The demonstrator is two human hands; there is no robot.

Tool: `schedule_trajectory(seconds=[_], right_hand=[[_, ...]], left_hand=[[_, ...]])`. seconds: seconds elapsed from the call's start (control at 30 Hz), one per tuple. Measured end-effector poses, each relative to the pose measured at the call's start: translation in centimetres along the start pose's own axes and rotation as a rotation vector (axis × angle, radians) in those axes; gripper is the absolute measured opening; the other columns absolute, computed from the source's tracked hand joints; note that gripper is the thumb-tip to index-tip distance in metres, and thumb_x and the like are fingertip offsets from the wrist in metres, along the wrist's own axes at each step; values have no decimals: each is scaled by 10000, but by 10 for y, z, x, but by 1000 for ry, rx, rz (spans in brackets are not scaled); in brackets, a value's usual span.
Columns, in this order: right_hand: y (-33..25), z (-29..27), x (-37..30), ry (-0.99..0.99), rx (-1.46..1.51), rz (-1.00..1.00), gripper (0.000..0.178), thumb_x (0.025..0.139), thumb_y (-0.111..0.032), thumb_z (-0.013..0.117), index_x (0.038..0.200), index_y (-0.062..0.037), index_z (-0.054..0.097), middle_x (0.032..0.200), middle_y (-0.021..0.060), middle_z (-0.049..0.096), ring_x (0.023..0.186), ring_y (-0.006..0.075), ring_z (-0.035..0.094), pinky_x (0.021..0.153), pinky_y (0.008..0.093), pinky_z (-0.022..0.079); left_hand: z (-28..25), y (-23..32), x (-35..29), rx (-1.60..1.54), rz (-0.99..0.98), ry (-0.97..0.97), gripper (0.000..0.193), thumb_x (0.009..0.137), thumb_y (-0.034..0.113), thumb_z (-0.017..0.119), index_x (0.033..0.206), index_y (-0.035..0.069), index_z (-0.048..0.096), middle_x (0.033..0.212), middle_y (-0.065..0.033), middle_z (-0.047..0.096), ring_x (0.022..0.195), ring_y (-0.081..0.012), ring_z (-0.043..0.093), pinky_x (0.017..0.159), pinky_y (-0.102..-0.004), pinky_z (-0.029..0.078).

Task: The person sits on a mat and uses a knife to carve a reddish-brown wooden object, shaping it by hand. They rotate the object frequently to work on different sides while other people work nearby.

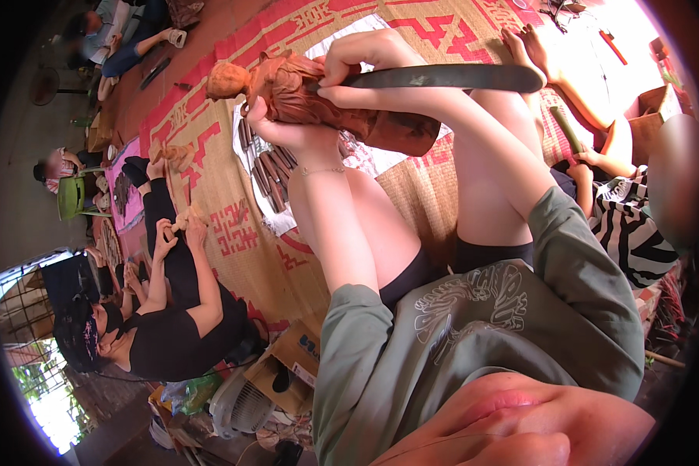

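Note:
A reddish-brown carved wooden figurine (pixel 287 85) lies sideways in front of me, its round head toward the left and its base toward the right. My left hand (pixel 283 132) is closed around its underside, the thumb up near the neck. Above it, my right hand (pixel 365 66) pinches a long dark carving tool (pixel 450 76). The tool's broad rounded end reaches back over my right forearm, and its tip is hidden at the figurine's robe folds. My right fingertips touch or almost touch the wood.
Several dark carving tools (pixel 268 175) lie on a white cloth on the patterned straw mat (pixel 287 268). At left, a person in black (pixel 182 334) holds a small pale wooden piece. Another person in stripes (pixel 633 225) sits at right. A cardboard box (pixel 291 369) and fan (pixel 241 405) stand lower left.

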State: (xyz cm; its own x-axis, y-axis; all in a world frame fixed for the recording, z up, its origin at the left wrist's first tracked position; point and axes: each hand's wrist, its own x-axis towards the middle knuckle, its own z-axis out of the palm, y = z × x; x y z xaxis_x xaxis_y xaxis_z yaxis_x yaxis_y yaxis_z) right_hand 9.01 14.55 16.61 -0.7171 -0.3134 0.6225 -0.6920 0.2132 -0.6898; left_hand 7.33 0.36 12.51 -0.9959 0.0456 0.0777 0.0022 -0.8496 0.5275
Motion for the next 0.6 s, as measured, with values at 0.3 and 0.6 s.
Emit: schedule_trajectory(seconds=[0.3,0.6], right_hand=[[1,3,-3,-51,23,48,136,649,-80,658,649,1,550,575,57,519,539,120,498,497,266,392],[-1,9,4,-1,61,50,169,722,-66,679,675,21,543,666,51,554,639,127,530,606,260,432]], left_hand=[[6,5,-5,64,9,-48,621,706,484,408,1056,-12,537,998,-166,587,947,-306,563,830,-403,453],[1,5,-2,-18,22,44,628,700,481,405,1067,-13,533,1020,-161,582,952,-295,563,849,-400,446]])
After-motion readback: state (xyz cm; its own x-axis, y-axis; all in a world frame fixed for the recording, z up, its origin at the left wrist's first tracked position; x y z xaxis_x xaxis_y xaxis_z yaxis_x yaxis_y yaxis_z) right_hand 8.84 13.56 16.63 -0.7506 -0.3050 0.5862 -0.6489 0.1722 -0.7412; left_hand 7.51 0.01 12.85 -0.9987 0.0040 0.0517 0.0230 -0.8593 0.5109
